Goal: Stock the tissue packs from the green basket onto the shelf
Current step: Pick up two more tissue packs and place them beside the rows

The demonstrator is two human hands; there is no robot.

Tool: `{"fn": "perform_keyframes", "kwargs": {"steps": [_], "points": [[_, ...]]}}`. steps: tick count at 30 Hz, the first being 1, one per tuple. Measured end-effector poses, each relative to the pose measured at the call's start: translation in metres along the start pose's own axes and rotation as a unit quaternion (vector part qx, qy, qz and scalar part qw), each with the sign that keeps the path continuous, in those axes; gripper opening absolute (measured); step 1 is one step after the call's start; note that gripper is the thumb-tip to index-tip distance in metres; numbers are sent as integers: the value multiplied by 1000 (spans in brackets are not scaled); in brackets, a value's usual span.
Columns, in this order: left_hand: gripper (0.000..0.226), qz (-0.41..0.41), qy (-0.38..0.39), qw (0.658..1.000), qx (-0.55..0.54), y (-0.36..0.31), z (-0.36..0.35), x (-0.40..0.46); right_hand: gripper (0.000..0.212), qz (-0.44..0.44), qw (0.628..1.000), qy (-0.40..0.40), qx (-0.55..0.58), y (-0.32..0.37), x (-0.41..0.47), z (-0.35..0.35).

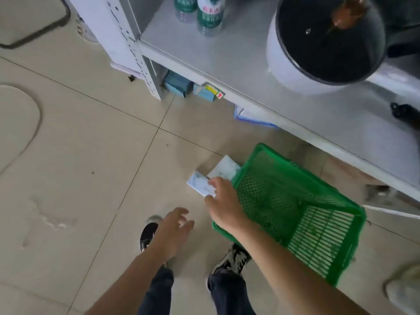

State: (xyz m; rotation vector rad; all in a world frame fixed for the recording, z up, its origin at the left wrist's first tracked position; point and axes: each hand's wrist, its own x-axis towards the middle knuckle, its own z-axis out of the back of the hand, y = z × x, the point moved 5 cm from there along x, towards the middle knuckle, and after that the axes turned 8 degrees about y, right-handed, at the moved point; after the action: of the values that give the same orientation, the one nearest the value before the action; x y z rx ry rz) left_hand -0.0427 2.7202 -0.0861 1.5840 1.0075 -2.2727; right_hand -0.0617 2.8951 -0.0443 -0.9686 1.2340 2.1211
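The tiled floor [68,155] carries a green basket [295,201], tipped on its side just in front of the shelf [250,71]. One tissue pack [225,170] lies on the tiles, touching the basket's rim. The grey shelf board bears two bottles [209,17] near its back left corner, a white pot [295,71] to their right, and a black object [406,114] at the right edge. Below it, blue packs [176,84] sit on a lower level.
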Motion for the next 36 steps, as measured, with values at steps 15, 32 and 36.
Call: {"fn": "perform_keyframes", "kwargs": {"steps": [15,32,36], "points": [[56,72,-14,995,-70,38,-74,151,41,-149,954,-77,249,-92,124,-20],[92,141,-186,906,-355,45,-119,245,57,-308,782,-177,512,-173,229,-47],[72,157,-210,907,-329,81,-109,229,61,-310,785,-199,498,-177,233,-61]]}}
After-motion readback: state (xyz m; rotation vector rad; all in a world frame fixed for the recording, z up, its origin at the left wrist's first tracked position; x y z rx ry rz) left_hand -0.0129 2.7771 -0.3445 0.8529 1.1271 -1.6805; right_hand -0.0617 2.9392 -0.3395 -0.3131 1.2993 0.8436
